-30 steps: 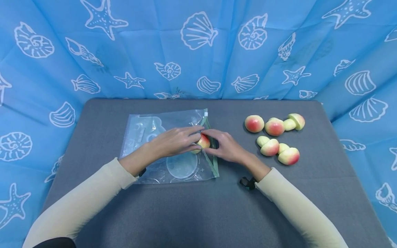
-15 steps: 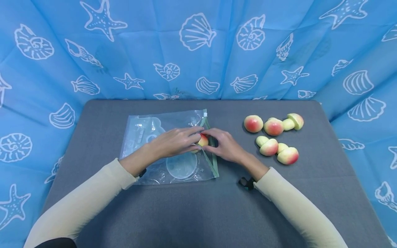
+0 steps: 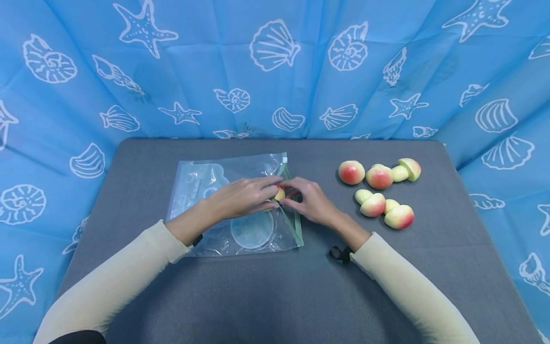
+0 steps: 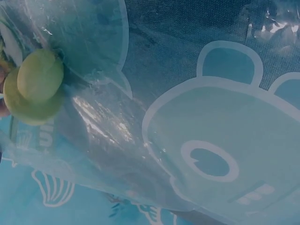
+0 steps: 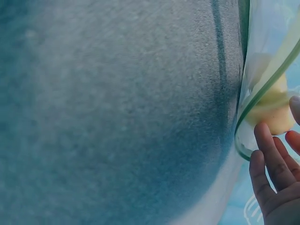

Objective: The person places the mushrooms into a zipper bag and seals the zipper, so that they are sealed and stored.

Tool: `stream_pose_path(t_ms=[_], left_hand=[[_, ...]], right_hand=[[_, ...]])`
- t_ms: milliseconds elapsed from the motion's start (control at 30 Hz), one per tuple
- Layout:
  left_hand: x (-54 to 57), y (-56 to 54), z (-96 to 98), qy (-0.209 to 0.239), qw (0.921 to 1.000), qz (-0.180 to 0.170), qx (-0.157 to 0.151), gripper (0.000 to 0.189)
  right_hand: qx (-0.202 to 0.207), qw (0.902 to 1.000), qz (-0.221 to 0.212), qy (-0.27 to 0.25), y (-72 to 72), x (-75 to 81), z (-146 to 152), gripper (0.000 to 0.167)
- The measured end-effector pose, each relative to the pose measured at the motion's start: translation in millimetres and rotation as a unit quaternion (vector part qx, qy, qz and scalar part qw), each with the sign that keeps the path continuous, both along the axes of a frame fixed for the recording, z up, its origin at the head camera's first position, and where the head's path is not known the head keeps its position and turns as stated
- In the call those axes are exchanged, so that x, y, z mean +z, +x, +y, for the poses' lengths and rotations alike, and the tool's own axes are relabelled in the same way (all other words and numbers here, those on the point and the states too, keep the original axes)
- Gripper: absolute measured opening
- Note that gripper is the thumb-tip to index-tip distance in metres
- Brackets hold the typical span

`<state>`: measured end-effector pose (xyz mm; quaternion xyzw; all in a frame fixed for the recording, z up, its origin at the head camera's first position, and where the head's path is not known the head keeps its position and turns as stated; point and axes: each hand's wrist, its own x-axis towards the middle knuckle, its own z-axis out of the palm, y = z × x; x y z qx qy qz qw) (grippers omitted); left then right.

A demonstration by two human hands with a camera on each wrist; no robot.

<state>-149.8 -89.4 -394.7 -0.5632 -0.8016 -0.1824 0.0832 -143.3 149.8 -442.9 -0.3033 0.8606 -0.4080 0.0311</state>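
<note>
A clear zip bag (image 3: 206,243) with pale printed shapes lies flat, its green-edged mouth facing right. At that mouth my left hand (image 3: 240,195) holds the raised upper layer between thumb and fingers. A red-and-yellow toy mushroom (image 3: 280,193) sits just inside the opening, partly hidden by the left fingers. Its pale stem and cap underside show as a mushroom (image 4: 40,82) through the film in the left wrist view. My right hand (image 3: 313,200) is at the opening, thumb and fingers spread near the mushroom's cap. In the right wrist view its fingers (image 5: 276,164) look fairly straight beside the green edge.
Several more toy mushrooms (image 3: 374,204) lie in two rows on the right of the grey table (image 3: 275,296). A white slider (image 3: 285,159) sits at the bag's far corner. A blue shell-print curtain (image 3: 275,86) encloses the back and sides.
The mushroom has shifted slightly left, deeper into the bag. My right fingers and thumb have drawn apart from it a little. The left hand stays in place.
</note>
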Motion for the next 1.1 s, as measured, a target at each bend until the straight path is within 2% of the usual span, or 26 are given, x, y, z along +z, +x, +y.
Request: stream_pose_path(t_ms=[267, 400, 700, 900, 1100], left_hand=[[1.1, 0.6, 0.3, -0.004, 1.0000, 0.000, 0.004, 0.021], [0.9, 0.2, 0.8, -0.005, 1.0000, 0.004, 0.004, 0.020], [0.9, 0.4, 1.2, -0.001, 1.0000, -0.001, 0.001, 0.019], [0.5, 0.4, 1.0, 0.002, 1.0000, -0.001, 0.000, 0.019], [0.5, 0.3, 1.7, -0.001, 1.0000, -0.001, 0.000, 0.019]], right_hand=[[-0.005, 1.0000, -0.005, 0.005, 7.0, 5.5, 17, 0.040], [-0.023, 0.9994, 0.000, 0.026, 13.7, 17.6, 32, 0.041], [-0.052, 0.9966, 0.041, 0.048, 30.5, 43.4, 74, 0.052], [-0.094, 0.9907, 0.071, 0.068, 33.4, 51.2, 109, 0.054], [-0.154, 0.9851, 0.030, 0.071, 26.0, 64.7, 141, 0.056]])
